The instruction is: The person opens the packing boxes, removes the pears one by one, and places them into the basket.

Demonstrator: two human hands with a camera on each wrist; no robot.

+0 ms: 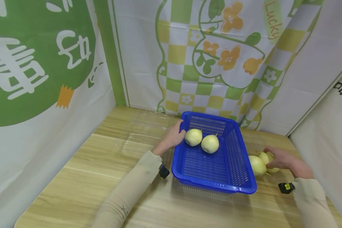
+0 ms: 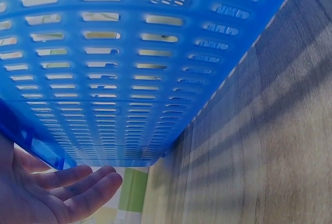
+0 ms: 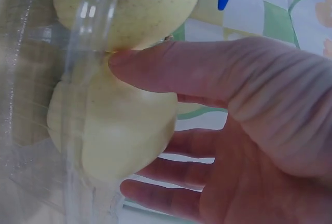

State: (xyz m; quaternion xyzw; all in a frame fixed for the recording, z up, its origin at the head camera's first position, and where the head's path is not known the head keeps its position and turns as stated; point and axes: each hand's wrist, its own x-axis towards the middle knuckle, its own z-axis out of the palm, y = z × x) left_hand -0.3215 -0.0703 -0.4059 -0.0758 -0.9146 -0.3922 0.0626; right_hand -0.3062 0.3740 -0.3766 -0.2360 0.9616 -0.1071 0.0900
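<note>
A blue plastic basket [image 1: 208, 185] with slotted walls stands on the table, two pale yellow pears [image 1: 210, 144] lying inside towards its back. My left hand [image 1: 174, 136] holds the basket's left rim; in the left wrist view its fingers [image 2: 88, 190] reach below the rim, outside the slotted wall. At the basket's right, several more pears [image 1: 256, 165] sit in a clear plastic container [image 3: 31, 193]. My right hand [image 1: 285, 161] grips one pear [image 3: 124, 130] there, thumb on the near side and fingers behind. Another pear [image 3: 129, 6] sits beside it.
Another clear plastic container [image 1: 143, 139] lies on the wooden table [image 1: 82, 174], left of the basket. Patterned cloth [image 1: 202, 79] hangs behind the table, and white cloth walls rise on both sides.
</note>
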